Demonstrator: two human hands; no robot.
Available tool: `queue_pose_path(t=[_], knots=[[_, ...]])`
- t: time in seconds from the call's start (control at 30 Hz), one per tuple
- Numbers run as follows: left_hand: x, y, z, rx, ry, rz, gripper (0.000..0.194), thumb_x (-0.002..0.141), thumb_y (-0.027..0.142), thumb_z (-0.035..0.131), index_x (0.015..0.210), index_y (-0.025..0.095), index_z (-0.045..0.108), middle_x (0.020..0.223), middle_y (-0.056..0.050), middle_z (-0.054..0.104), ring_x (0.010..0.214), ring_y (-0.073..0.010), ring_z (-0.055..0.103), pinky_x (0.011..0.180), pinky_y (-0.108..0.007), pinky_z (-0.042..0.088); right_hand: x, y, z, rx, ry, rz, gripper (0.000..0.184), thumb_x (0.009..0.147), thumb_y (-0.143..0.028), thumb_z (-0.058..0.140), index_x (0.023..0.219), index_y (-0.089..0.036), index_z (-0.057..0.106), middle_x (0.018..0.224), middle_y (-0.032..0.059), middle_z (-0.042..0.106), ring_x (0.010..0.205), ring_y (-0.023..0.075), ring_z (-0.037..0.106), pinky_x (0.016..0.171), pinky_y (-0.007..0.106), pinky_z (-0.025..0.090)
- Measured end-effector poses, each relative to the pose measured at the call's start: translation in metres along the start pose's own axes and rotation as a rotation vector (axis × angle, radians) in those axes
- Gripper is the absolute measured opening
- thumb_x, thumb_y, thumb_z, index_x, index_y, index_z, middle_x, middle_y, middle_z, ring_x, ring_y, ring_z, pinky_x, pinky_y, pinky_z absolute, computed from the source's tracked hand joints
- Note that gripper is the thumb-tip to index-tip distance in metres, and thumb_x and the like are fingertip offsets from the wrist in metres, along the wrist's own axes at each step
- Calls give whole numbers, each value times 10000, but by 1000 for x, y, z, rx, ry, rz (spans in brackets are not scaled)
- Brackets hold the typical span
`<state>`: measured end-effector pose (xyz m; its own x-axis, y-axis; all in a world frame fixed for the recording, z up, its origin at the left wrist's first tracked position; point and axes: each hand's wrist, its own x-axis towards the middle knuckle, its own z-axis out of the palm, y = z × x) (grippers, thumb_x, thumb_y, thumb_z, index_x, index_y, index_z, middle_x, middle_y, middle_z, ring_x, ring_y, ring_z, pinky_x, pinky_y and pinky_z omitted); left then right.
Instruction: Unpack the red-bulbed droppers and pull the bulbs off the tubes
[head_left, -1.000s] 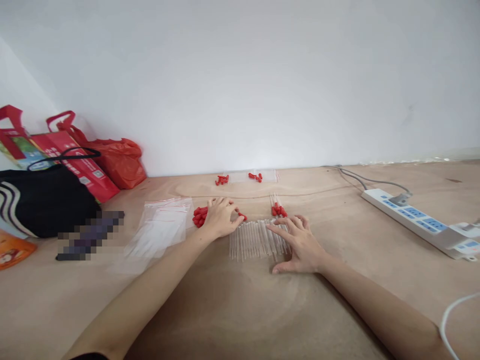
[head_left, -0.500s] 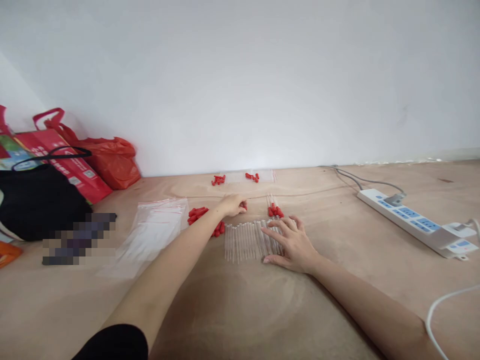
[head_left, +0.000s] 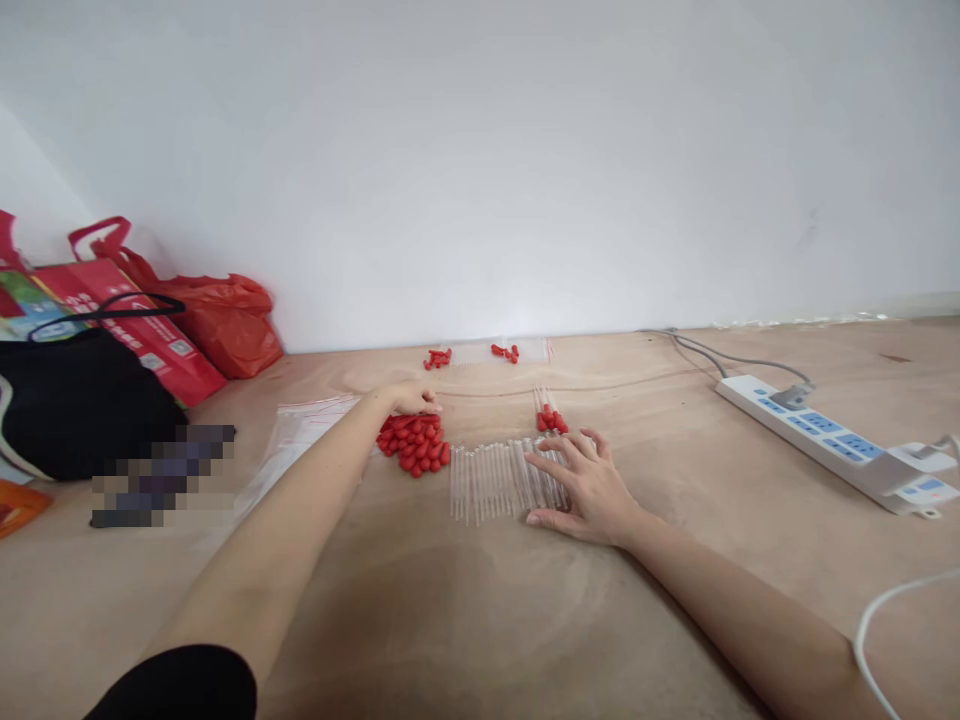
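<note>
My left hand (head_left: 416, 398) is at the far edge of a pile of red rubber dropper bulbs (head_left: 414, 446). Its fingers are curled together, and whatever they hold, if anything, is hidden. To the right of the pile lies a row of clear glass dropper tubes (head_left: 484, 484), side by side on the wooden table. My right hand (head_left: 581, 490) rests over the right end of this row, thumb and fingers spread. Just beyond it lie a few droppers with red bulbs (head_left: 552, 420) on them, their thin tips pointing away.
Clear zip bags (head_left: 311, 415) lie to the left, partly behind my left forearm. Near the wall is another clear bag (head_left: 472, 352) with red bulbs by it. A power strip (head_left: 832, 440) lies right; a black bag (head_left: 82, 400) and red bags (head_left: 232, 325) stand left.
My left hand reached out to a loose red bulb beyond the tubes, then moved left to the pile. That bulb no longer shows in its spot. My right hand stays over the tubes.
</note>
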<state>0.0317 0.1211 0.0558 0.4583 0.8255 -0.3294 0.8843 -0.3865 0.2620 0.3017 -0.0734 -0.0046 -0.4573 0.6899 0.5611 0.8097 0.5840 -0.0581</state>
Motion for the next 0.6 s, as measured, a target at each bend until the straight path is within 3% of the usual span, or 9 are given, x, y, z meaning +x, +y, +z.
queue_pose_path(t=[0.4, 0.5, 0.6], knots=[[-5, 6, 2, -20, 92, 61, 384, 671, 513, 456, 675, 161, 612, 670, 1, 614, 632, -144, 507, 587, -219, 365, 0, 1, 0, 0, 16, 26, 575, 696, -627, 477, 1103, -226, 539, 1055, 89, 548, 992, 237, 451, 910, 465, 202], [2, 20, 8, -20, 161, 87, 361, 675, 486, 462, 659, 155, 605, 670, -13, 616, 634, -151, 515, 585, -228, 369, 0, 1, 0, 27, 72, 45, 528, 705, -602, 491, 1070, -227, 562, 1011, 77, 573, 953, 224, 474, 905, 451, 212], [9, 48, 22, -27, 248, 137, 326, 669, 464, 495, 702, 160, 610, 749, -27, 635, 691, -156, 536, 624, -233, 381, 0, 3, 0, 77, 204, 130, 355, 782, -495, 465, 960, -228, 616, 893, 49, 613, 860, 184, 508, 877, 405, 243]])
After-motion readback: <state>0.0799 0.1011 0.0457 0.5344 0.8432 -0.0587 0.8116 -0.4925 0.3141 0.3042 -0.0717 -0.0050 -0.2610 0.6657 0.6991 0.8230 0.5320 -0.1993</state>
